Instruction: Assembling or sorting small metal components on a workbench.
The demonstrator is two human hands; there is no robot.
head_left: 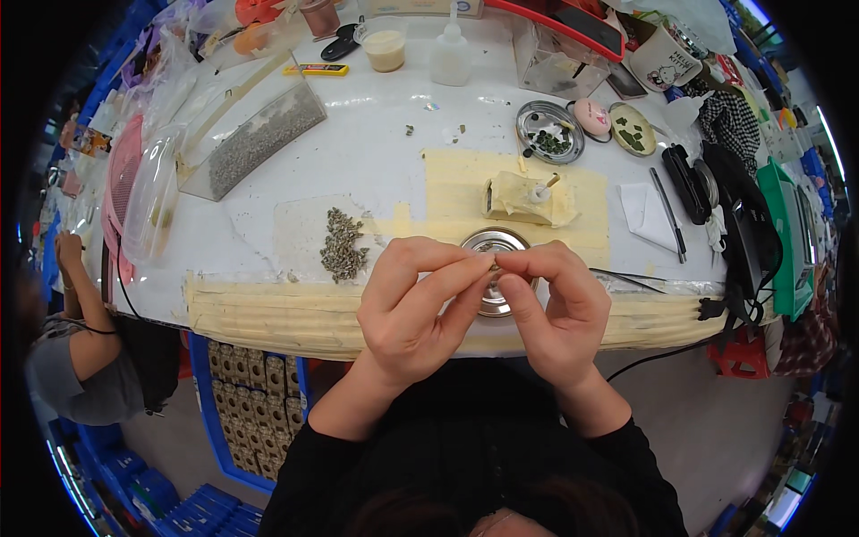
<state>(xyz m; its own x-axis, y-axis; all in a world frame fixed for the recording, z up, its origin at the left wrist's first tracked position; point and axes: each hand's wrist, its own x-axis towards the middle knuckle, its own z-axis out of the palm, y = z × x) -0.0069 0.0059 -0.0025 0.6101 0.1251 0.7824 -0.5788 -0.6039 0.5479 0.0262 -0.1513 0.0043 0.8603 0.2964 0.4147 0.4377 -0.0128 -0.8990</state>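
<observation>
Both hands pinch one tiny piece [493,260] between thumb and forefinger tips, the left hand [413,300] from its left and the right hand [555,304] from its right, meeting directly above the round metal tin [494,240] at the bench [376,161] edge.

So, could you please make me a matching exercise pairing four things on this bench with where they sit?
Things:
1. Pile of small grey parts
2. White squeeze bottle
3. Round metal tin
4. Black pen

Places:
A. Right behind the two hands, which meet fingertip to fingertip
B. Far edge of the table, beside a cup of beige stuff
C. On a white cloth at the right
D. Left of the left hand, on a clear sheet

Pairs: 1-D, 2-B, 3-A, 4-C
</observation>
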